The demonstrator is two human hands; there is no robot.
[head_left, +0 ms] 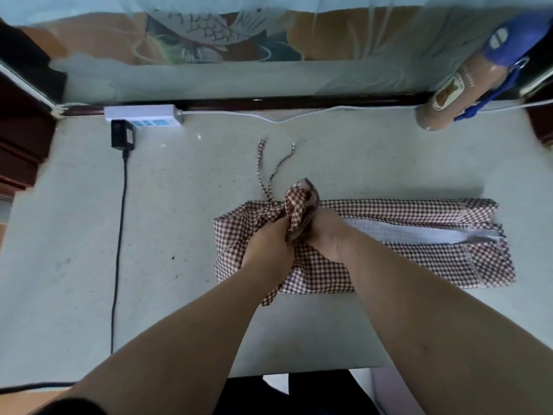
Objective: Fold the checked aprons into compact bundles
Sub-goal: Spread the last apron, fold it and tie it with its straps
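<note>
We find one checked apron [389, 265] lying on the pale table [179, 235], right of centre, folded into a long band that runs left to right. A strip of white lining [404, 233] shows along its middle. At the band's left part, the cloth is gathered into a raised bunch [299, 205]. The left hand [266, 244] and right hand [326, 235] sit side by side there, both with fingers curled into the bunch and gripping it (fingertips hidden in the fabric). Two thin ties [263, 169] trail from the bunch across the table towards the far edge. At that edge we note a white power strip [143, 115] with a black adapter [122, 134] and its cable [119, 235], and, far right, a brown bottle [449, 94].
</note>
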